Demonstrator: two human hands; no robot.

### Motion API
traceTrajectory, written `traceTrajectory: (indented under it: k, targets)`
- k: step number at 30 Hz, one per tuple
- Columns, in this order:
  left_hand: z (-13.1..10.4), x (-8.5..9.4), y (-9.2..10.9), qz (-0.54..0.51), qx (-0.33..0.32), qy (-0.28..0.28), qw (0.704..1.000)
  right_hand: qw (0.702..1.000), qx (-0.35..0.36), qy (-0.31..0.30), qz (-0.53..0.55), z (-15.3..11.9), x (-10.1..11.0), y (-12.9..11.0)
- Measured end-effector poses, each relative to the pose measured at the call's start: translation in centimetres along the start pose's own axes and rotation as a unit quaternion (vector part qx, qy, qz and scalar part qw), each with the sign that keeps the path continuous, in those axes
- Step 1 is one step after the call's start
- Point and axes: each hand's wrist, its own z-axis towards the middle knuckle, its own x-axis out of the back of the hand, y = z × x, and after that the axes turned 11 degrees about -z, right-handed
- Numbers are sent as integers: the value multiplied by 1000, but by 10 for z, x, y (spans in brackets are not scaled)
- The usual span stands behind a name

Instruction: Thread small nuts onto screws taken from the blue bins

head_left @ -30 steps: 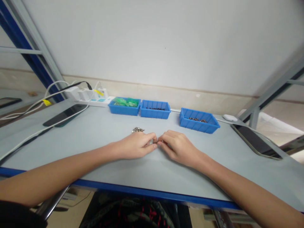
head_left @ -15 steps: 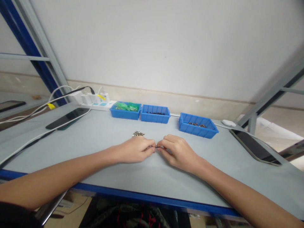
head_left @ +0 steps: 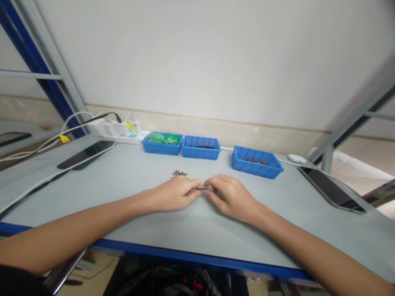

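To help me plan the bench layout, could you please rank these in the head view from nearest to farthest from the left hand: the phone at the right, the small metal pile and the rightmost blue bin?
1. Small metal pile, just beyond the left hand.
2. Rightmost blue bin, back and to the right.
3. Phone, far right.

The tabletop (head_left: 132,172) looks smooth and matt, the bins (head_left: 200,153) plastic (faintly glossy).
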Motion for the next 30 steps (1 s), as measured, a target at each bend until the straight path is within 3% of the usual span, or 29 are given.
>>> traceTrajectory:
  k: [30]
  targets:
    - [0, -1, 0, 12, 13, 2, 1000, 999, -7, -28, -21, 0, -3, 1]
